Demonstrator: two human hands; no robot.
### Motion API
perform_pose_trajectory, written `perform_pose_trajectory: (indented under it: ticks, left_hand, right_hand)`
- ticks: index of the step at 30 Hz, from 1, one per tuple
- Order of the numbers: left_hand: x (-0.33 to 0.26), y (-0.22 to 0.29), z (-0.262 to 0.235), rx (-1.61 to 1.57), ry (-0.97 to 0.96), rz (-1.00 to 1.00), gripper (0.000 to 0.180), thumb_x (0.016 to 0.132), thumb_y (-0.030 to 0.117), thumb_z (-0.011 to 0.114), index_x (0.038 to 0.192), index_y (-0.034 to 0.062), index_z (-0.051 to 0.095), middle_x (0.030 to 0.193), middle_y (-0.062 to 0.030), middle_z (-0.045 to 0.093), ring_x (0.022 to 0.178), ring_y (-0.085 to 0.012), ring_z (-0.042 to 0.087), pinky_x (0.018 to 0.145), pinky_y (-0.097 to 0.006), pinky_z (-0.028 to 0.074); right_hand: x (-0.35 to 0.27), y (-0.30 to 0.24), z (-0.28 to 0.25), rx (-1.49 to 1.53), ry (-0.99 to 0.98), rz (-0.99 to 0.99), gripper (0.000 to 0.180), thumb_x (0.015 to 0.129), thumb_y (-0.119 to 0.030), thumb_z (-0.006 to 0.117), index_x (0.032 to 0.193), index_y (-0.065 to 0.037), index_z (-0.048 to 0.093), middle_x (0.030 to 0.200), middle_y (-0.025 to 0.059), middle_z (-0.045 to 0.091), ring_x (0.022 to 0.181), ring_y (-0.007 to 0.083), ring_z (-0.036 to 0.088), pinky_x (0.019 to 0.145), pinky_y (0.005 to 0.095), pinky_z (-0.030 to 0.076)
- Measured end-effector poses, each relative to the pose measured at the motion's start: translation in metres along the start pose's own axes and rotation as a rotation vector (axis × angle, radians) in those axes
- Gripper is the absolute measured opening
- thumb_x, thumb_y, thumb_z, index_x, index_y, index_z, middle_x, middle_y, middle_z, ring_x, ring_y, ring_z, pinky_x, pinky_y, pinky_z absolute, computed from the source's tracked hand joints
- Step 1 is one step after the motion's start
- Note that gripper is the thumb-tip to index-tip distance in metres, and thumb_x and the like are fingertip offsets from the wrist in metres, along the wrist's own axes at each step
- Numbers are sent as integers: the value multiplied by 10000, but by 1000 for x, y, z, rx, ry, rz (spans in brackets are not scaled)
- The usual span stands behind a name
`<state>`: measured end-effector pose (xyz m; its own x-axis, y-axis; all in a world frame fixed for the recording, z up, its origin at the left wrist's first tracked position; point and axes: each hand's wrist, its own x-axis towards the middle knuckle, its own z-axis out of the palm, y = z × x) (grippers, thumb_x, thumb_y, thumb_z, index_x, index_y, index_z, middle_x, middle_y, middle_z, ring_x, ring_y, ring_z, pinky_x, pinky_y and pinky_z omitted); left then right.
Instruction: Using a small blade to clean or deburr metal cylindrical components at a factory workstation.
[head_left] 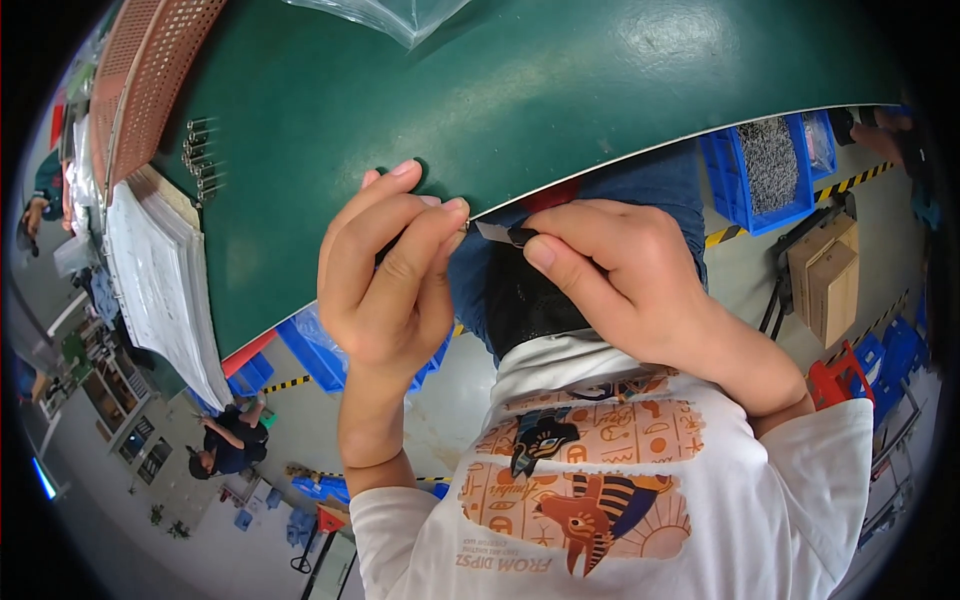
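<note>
The person is wearing a white short-sleeved T-shirt (pixel 620 520), its sleeves ending above the elbows and leaving both forearms bare. A large print is covering the chest in orange, tan, dark blue and black: rows of small symbol-like figures in panels, a dark bird shape near the middle, and a winged, beaked figure in orange and navy beside a sunburst of thin rays. Lettering is running along the print's edge. Below the shirt hem, blue denim trousers (pixel 650 185) are showing, with a dark mesh-like patch at the lap. The left hand (pixel 390 270) and right hand (pixel 610 265) are bare, wearing no gloves, rings or watch; the fingernails are looking short and unpainted.
</note>
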<state>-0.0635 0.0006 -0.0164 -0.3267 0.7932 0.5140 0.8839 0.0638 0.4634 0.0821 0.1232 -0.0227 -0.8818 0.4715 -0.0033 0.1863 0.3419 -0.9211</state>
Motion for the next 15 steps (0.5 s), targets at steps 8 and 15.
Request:
perform_pose_trajectory:
  ticks: [8,15]
  left_hand:
    - [1,1,0,-6,-5,-10,181,693,5,713,862,64,687,834,-72,614,919,-271,630,848,-417,504]
    - [0,2,0,-1,-7,-14,180,693,10,714,864,62,688,829,-70,610,917,-272,630,849,-419,504]
  right_hand:
    - [2,4,5,159,-8,0,231,884,-225,527,758,-39,582,626,119,559,590,327,567,498,405,429]
    - [4,-4,0,-46,-8,-13,202,865,-233,553,764,-62,588,634,89,560,570,302,572,482,394,445]
